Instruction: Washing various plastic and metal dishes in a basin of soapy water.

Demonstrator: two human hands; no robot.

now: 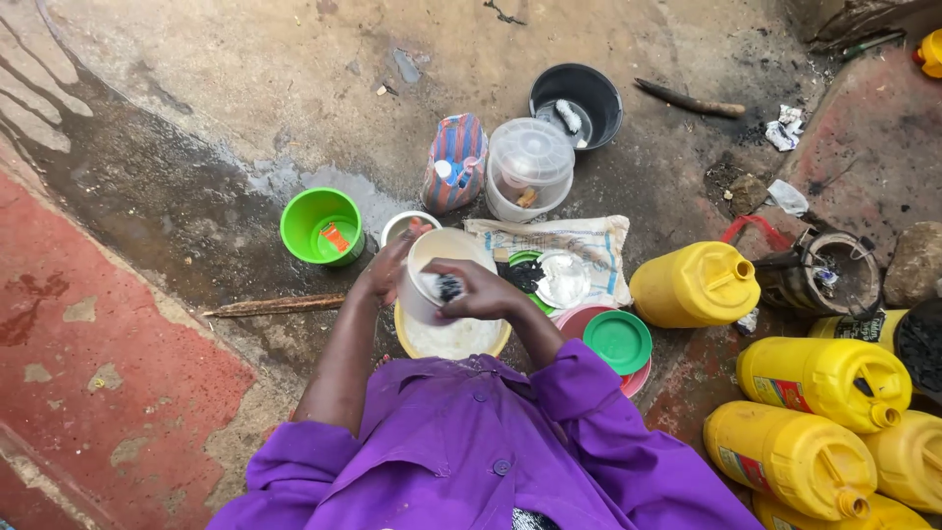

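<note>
Gripping, left hand [385,272] wrapped around far side of white plastic cup [432,267], fingers closed on its wall, cup tilted on its side above yellow plastic basin [404,339] holding cloudy white water. Right hand [481,291] closed around dark scrubbing pad [449,288], pad pressed against near wall of cup. Both forearms bare, purple sleeves [589,393] pushed up.

Left to right across floor:
- Red-painted concrete strip [88,373] at far left, worn in patches.
- Wet grey concrete floor [196,196]; puddle behind.
- Green plastic cup [320,226] upright, orange scrap inside, well left of hands.
- Thin wooden stick [275,306] lying flat, between green cup and basin.
- Small white bowl [404,224] just behind left hand, partly hidden.
- Striped blue-and-red bag [455,162] upright, small bottle in its mouth.
- Clear lidded plastic tub [530,167] just beside bag; black round bucket [579,98] behind it.
- Printed woven sack [599,245] laid flat, silvery round lid [561,279] resting on it, just right of right hand.
- Green round lid [618,341] on stacked pink plates [579,319].
- Yellow plastic jerrycan [692,285] on its side; more yellow jerrycans [814,378] clustered at lower right.
- Sooty charcoal stove [829,275] near right edge.
</note>
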